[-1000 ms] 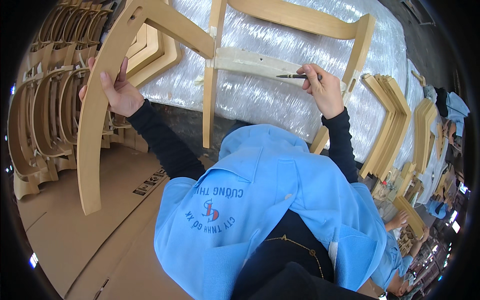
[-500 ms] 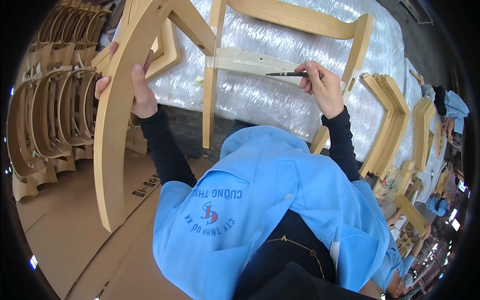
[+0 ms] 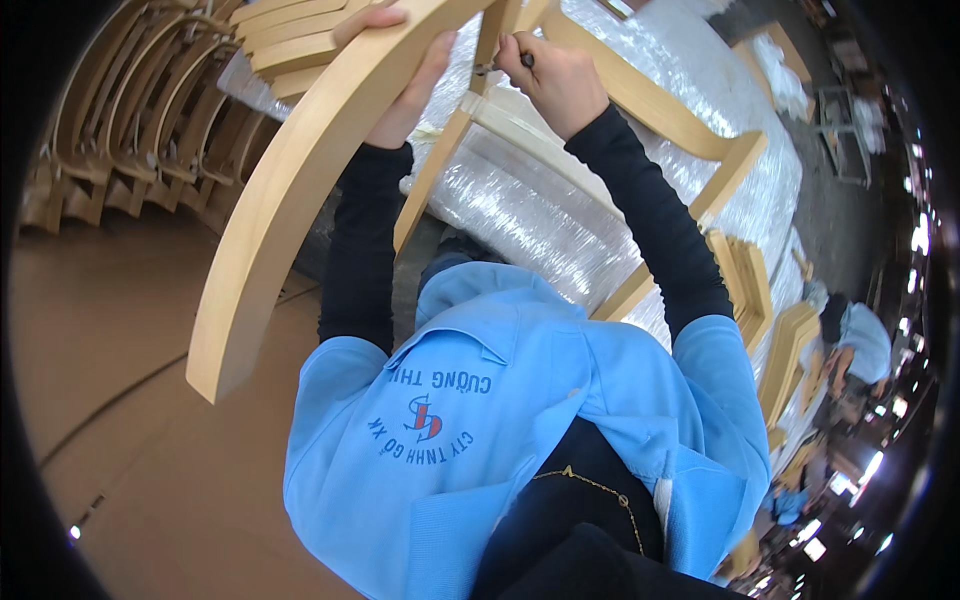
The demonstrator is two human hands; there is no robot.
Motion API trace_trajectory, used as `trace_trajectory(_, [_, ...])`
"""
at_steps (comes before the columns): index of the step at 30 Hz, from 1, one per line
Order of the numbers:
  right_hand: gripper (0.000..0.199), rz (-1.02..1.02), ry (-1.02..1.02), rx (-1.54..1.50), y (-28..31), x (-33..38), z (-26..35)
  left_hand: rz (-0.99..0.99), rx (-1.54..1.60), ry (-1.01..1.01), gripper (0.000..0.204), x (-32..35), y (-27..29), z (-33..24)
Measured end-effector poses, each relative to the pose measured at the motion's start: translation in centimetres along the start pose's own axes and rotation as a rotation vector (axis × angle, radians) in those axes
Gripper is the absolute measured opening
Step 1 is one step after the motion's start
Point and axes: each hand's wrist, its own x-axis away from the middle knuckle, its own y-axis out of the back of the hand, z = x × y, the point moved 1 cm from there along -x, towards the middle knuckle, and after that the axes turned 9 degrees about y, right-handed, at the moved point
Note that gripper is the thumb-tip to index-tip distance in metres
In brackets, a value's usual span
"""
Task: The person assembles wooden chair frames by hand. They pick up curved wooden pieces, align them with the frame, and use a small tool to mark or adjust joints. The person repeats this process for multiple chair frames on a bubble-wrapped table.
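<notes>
My left hand (image 3: 405, 105) is wrapped round a long, curved, light-wood piece (image 3: 290, 185), part of a wooden chair frame, that slants from the top of the view down to the lower left. In my right hand (image 3: 562, 88) is a slim black fine-tipped brush (image 3: 526, 60), pinched between the fingers. Its tip is at an upright wooden bar beside the curved piece, though the exact contact is too small to tell. A curved wooden rail (image 3: 650, 95) of the frame runs off to the right behind my right hand.
Clear plastic wrap (image 3: 530, 215) covers the work surface under the frame. Several curved wooden parts (image 3: 130, 110) stand in a row at the left, and angled parts (image 3: 785, 350) are stacked at the right. Cardboard (image 3: 150, 450) lies at the lower left. Another person (image 3: 860, 340) is at the far right.
My right hand has moved up and left with the brush, from over the plastic wrap to the wooden joint. My left hand and the curved piece have shifted up and right. The view has turned.
</notes>
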Motion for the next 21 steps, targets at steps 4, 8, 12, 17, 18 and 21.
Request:
trace_trajectory(4, [0.027, 0.046, 0.110, 0.066, -1.3, -2.3, 0.5, -0.069, 0.234, 0.016, 0.051, 0.1, -0.5, 1.5])
trace_trajectory(8, [0.029, 0.243, 0.031, 0.096, -2.6, -2.9, -0.3, 0.143, 0.348, -0.104, 0.049, 0.0, -0.3, 1.4])
trace_trajectory(12, [0.037, 0.347, 0.030, 0.042, -8.0, -1.4, -3.8, 0.158, 0.384, -0.083, 0.049, 0.1, -0.8, 1.4])
trace_trajectory(17, [0.037, 0.408, -0.090, -0.064, -11.0, -0.8, -5.0, 0.164, 0.340, -0.067, 0.050, 0.3, 0.8, 1.5])
trace_trajectory(18, [0.037, 0.416, -0.099, -0.080, -11.2, -1.0, -5.1, 0.163, 0.336, -0.064, 0.050, 0.3, 1.0, 1.3])
trace_trajectory(21, [0.039, 0.400, -0.106, -0.082, -11.2, -1.6, -5.4, 0.157, 0.322, -0.078, 0.051, 0.3, 1.2, 1.1])
